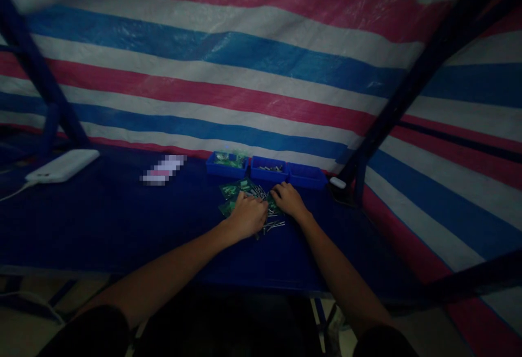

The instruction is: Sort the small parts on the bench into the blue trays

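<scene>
Over a pile of thin metal rods (275, 225) on the blue tabletop, my left hand (249, 215) is closed, its fingers curled under. Whatever it grips is hidden. Just to the right, my right hand (289, 199) rests at the pile's far edge with its fingers bent and a little apart, and nothing shows in it. Clear plastic packets with green contents (230, 189) lie beside and partly beneath the left hand. More silvery rods show between the two hands, too small and dark to tell their exact kind.
Behind the pile stand three blue bins: one with green packets (226, 167), one with small metal pieces (269, 170), and one at the right (306, 176). A white device with a cable (63, 165) lies far left. A small white case (337, 183) sits by the right frame post.
</scene>
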`<state>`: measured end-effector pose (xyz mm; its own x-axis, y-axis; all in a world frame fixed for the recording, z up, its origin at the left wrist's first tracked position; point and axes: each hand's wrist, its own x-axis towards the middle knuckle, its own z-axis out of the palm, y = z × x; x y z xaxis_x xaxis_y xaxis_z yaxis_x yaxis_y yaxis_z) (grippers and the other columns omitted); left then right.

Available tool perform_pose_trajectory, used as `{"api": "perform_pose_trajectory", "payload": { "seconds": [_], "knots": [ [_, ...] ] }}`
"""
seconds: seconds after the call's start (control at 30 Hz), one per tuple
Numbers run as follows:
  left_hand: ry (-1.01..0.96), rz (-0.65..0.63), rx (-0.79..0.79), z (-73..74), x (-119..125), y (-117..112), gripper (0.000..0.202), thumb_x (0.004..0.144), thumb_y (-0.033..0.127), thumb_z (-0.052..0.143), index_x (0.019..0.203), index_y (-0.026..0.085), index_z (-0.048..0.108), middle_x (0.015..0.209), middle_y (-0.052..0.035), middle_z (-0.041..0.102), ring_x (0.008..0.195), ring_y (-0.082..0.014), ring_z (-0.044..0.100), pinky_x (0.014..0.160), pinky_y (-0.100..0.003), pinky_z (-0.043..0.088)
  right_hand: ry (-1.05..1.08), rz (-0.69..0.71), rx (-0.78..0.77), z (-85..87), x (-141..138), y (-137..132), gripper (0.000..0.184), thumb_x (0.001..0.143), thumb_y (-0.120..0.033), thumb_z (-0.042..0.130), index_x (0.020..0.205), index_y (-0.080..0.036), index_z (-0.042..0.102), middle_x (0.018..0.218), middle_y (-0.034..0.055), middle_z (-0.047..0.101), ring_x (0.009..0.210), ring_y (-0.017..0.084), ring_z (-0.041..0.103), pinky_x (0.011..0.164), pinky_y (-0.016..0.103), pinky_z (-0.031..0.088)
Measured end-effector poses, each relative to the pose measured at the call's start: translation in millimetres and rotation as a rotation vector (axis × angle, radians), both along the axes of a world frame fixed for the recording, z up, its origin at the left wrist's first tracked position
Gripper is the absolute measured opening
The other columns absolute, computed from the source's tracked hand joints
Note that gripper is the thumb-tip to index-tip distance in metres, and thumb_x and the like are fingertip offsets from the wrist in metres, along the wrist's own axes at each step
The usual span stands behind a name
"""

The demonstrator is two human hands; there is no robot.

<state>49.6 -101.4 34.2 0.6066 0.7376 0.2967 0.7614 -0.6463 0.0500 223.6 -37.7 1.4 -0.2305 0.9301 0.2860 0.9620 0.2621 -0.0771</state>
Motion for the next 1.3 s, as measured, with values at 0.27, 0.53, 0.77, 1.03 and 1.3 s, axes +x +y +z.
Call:
{"api": "perform_pose_trajectory", "payload": {
  "seconds": [0.27,0.53,0.77,1.03,1.3],
  "knots": [
    [0.019,-0.087,0.04,-7.9,5,-6,0.017,0.08,0.03,0.049,0.081,0.017,0.059,0.085,-0.0075,0.064,0.085,-0.0237,0.056,0.079,-0.042,0.03,0.038,0.033,0.005,0.1,2,1,0.035,0.09,-0.038,0.03,0.09,-0.019,0.06,0.092,0.0073,0.056,0.087,0.016,0.05,0.079,0.028,0.035],
    [-0.02,-0.065,-0.002,-9.1,8,-10,0.018,0.081,0.026,0.044,0.078,0.016,0.058,0.085,-0.0085,0.063,0.084,-0.0232,0.056,0.077,-0.042,0.032,0.058,0.032,-0.004,1.5,2,-1,0.036,0.089,-0.042,0.031,0.093,-0.02,0.059,0.093,0.0057,0.055,0.088,0.016,0.049,0.077,0.027,0.035],
    [-0.037,-0.114,-0.078,-9.7,9,-12,0.013,0.078,0.026,0.049,0.081,0.018,0.059,0.087,-0.0057,0.063,0.089,-0.0233,0.055,0.078,-0.041,0.033,0.07,0.047,-0.004,0.9,3,-1,0.036,0.089,-0.043,0.032,0.094,-0.02,0.06,0.094,0.0063,0.055,0.089,0.017,0.05,0.078,0.027,0.036],
    [-0.162,-0.057,-0.122,-11.0,9,-2,0.013,0.079,0.023,0.045,0.079,0.019,0.058,0.084,-0.004,0.063,0.084,-0.0207,0.055,0.072,-0.035,0.038,0.205,0.103,-0.022,-1.8,8,6,0.032,0.087,-0.039,0.037,0.092,-0.019,0.061,0.087,0.0052,0.059,0.084,0.016,0.052,0.077,0.027,0.038],
    [-0.31,0.053,-0.165,-15.0,-6,26,0.012,0.08,0.021,0.045,0.083,0.018,0.056,0.082,-0.0034,0.062,0.08,-0.0183,0.055,0.07,-0.03,0.041,0.308,-0.432,0.464,13.2,74,5,0.034,0.082,-0.035,0.041,0.1,-0.012,0.058,0.096,0.0147,0.056,0.096,0.025,0.048,0.084,0.038,0.036]
  ]
}}
